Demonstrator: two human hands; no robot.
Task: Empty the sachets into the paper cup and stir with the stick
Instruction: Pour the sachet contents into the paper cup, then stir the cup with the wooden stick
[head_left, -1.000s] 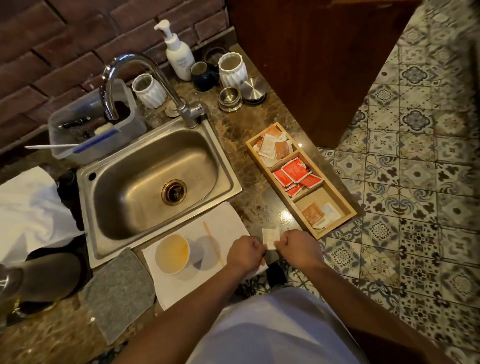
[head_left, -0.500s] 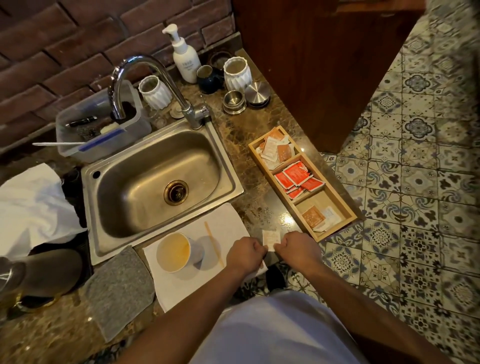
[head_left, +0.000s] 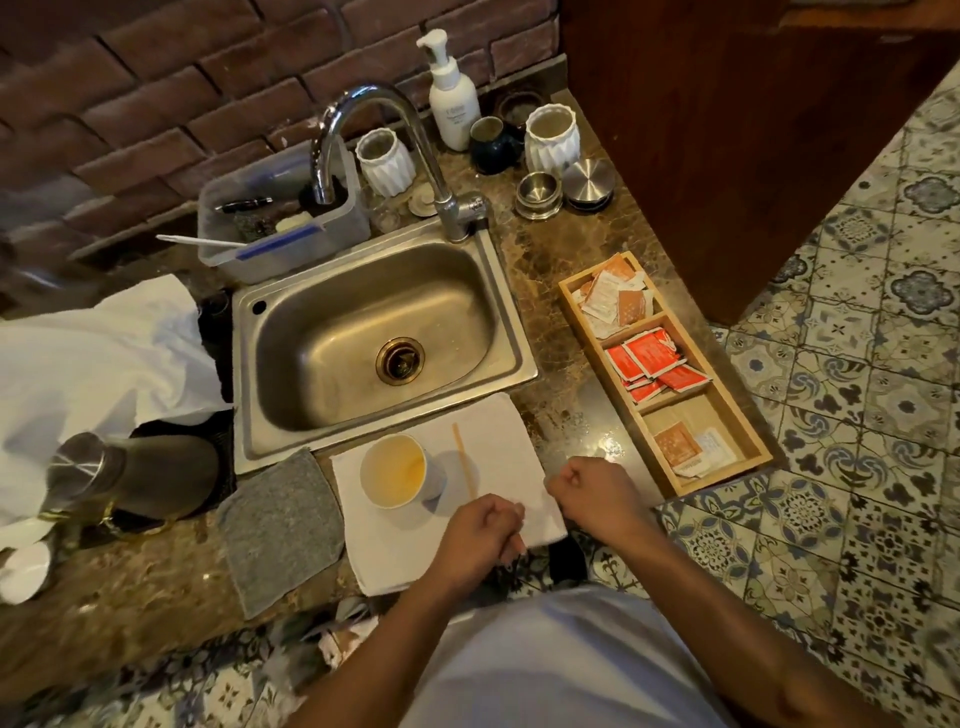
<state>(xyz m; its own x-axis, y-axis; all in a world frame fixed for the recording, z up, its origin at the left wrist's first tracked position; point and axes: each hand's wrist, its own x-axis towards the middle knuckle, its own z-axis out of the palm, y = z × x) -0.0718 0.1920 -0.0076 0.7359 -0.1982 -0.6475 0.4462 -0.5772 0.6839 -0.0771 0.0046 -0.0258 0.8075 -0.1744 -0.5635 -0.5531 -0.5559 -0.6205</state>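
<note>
I see my left hand (head_left: 480, 535) and right hand (head_left: 597, 493) both fisted, sachet hidden so I can't tell what they pinch, while the paper cup (head_left: 396, 470) stands just far-left of the left hand, stick (head_left: 464, 458) lying near-to-far between.

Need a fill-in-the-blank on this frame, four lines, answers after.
1. The paper cup stands on a white ____.
2. The stick lies to the ____ of the cup, not in it.
3. The red sachets fill the ____ compartment of the wooden tray.
4. The sink behind the cup holds ____ dishes.

Missing words: cloth; right; middle; no
</note>
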